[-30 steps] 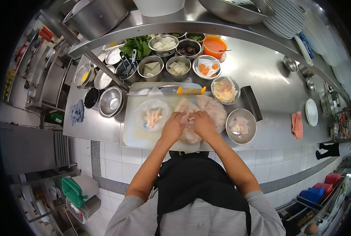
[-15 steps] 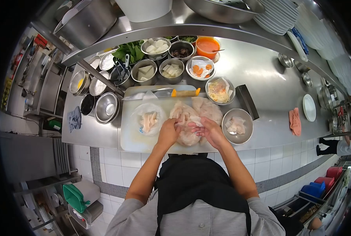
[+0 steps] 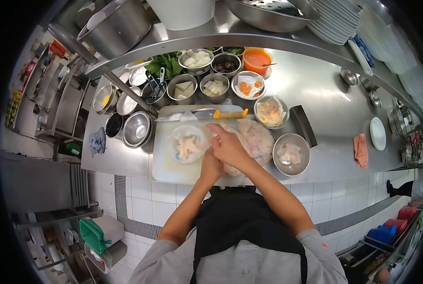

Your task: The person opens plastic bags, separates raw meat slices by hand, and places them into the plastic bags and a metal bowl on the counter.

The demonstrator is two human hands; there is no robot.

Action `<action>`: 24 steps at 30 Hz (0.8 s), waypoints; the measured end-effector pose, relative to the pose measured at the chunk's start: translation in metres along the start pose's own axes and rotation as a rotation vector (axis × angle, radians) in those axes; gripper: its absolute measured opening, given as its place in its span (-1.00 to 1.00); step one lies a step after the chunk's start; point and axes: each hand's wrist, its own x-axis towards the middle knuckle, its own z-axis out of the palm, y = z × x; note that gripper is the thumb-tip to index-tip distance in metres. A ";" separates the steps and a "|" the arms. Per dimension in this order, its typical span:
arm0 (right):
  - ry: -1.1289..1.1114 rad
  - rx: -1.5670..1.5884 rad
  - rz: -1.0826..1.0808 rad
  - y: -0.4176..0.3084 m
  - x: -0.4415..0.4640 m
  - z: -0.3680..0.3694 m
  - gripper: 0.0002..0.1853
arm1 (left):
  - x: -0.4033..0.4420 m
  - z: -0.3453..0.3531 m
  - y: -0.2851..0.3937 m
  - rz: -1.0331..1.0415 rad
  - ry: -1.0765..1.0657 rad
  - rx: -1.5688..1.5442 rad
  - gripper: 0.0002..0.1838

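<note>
My right hand (image 3: 230,150) crosses over toward the left, its blurred fingertips above the cutting board between two plastic bags. Just below it and touching it is my left hand (image 3: 211,166), fingers curled. Whatever either hand holds is hidden. Beneath and right of the hands, clear plastic bags of pale raw meat (image 3: 256,137) lie on the white cutting board (image 3: 166,163). To the left, an opened plastic bag (image 3: 188,144) holds a few pale meat strips. A knife with a yellow-ended handle (image 3: 231,114) rests along the board's far edge.
Right of the board stands a steel bowl (image 3: 291,155) with pale meat pieces, near a dark rectangular block (image 3: 303,126). Behind are bowls of cut food and an orange container (image 3: 257,60). A steel shelf (image 3: 197,41) overhangs the counter. An orange cloth (image 3: 360,150) lies right.
My right hand has swung left across my left hand, from over the meat bags. My left hand has lowered slightly. The whole view has shifted a little to the right.
</note>
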 end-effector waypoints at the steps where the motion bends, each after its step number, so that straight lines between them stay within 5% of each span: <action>1: 0.065 -0.070 0.036 -0.001 0.003 -0.001 -0.62 | 0.000 -0.006 -0.002 -0.083 -0.053 0.017 -0.77; 5: 0.009 0.148 0.060 0.043 -0.015 -0.028 -0.61 | -0.009 -0.023 -0.006 -0.196 -0.002 -0.201 -0.74; 7: -0.072 -0.050 0.102 0.046 -0.028 -0.036 -0.60 | -0.010 -0.032 0.000 -0.338 -0.049 -0.685 -0.71; 12: -0.068 0.084 0.135 0.062 -0.048 -0.020 -0.58 | -0.008 -0.050 0.009 -0.424 -0.065 -0.859 -0.71; 18: 0.050 -0.380 -0.085 0.076 -0.040 -0.014 -0.63 | 0.004 -0.101 -0.032 -0.438 0.048 -0.315 -0.62; 20: 0.038 -0.482 -0.146 0.073 -0.030 -0.006 -0.64 | 0.002 -0.095 -0.074 -0.206 0.080 0.503 -0.53; 24: -0.079 -0.907 -0.120 0.081 -0.012 0.006 -0.66 | 0.001 -0.095 -0.064 -0.164 0.089 0.469 -0.46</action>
